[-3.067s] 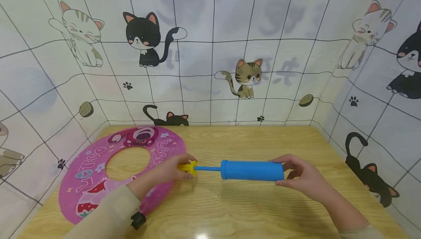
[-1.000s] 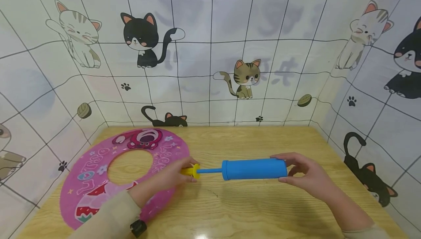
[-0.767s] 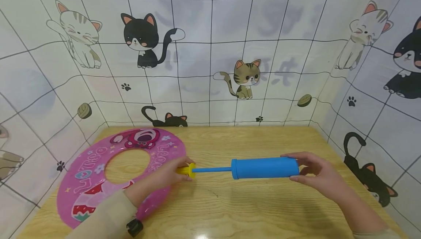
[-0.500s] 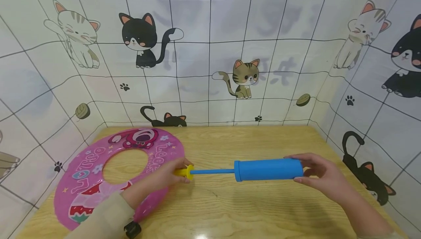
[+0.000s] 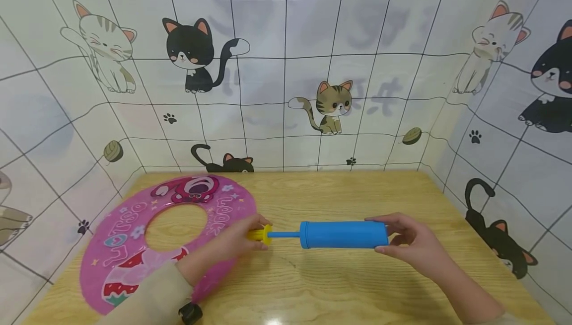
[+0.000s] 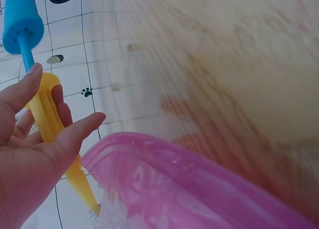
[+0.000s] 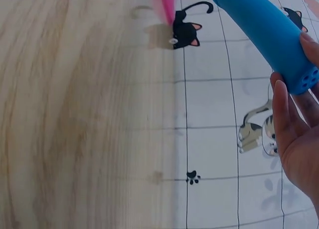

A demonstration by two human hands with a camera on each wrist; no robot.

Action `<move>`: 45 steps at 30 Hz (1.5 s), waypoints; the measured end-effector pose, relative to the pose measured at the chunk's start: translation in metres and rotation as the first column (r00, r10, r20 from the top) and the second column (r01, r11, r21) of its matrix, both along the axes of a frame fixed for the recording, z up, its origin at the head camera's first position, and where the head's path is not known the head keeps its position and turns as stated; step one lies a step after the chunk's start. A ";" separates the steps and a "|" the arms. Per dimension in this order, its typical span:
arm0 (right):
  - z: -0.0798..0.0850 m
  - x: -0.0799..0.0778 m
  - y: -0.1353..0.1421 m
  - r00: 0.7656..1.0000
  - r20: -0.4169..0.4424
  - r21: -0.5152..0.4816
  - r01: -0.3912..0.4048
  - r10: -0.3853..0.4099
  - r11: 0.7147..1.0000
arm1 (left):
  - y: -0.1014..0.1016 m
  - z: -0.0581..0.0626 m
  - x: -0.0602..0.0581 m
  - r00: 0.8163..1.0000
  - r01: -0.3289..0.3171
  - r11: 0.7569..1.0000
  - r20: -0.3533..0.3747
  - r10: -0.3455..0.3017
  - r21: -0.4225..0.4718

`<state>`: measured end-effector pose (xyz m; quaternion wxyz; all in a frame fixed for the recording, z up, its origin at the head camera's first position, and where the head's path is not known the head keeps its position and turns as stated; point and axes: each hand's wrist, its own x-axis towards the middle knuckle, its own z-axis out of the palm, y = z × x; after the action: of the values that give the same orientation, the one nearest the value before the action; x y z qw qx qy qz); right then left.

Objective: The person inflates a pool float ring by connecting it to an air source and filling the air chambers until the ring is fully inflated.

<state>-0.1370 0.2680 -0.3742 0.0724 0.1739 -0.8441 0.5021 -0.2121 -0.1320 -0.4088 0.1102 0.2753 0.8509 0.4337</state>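
Note:
A hand air pump with a blue barrel (image 5: 344, 234) is held level above the table, between my two hands. My right hand (image 5: 415, 243) grips the barrel's right end, fingers on top and thumb below; the right wrist view shows small holes in that end. A short stretch of thin blue rod (image 5: 286, 234) leads left to the yellow nozzle (image 6: 47, 112). My left hand (image 5: 237, 238) holds the nozzle by its yellow flange. The tapered tip points down to clear plastic on the pink swim ring (image 5: 100, 245), right at its edge; the tip's end is partly hidden.
The ring lies on the left of the wooden table (image 5: 335, 290), partly under my left forearm. A cat-print wall covering (image 5: 268, 76) stands behind and at both sides. A black piece (image 5: 190, 312) shows by my left sleeve.
My right hand drew the blue barrel to the right, lengthening the visible rod, and has since brought it back left. My left hand keeps its hold on the nozzle, shifting slightly with the ring.

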 end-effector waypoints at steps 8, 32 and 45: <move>-0.008 -0.004 -0.024 0.999 0.053 -0.043 -0.002 0.005 0.999 | 0.014 0.005 0.006 1.000 -0.009 1.000 0.019 0.009 0.006; 0.008 0.002 -0.012 0.998 -0.055 0.057 -0.032 0.035 0.998 | 0.008 0.007 0.002 0.999 -0.002 1.000 0.051 0.001 0.019; 0.017 0.012 0.025 0.988 -0.151 0.084 -0.006 0.019 0.996 | -0.018 0.001 -0.009 0.999 0.020 1.000 0.034 -0.021 0.022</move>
<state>-0.1247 0.2925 -0.3570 0.1258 0.2196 -0.8552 0.4522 -0.2212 -0.1496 -0.4081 0.1261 0.2776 0.8412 0.4465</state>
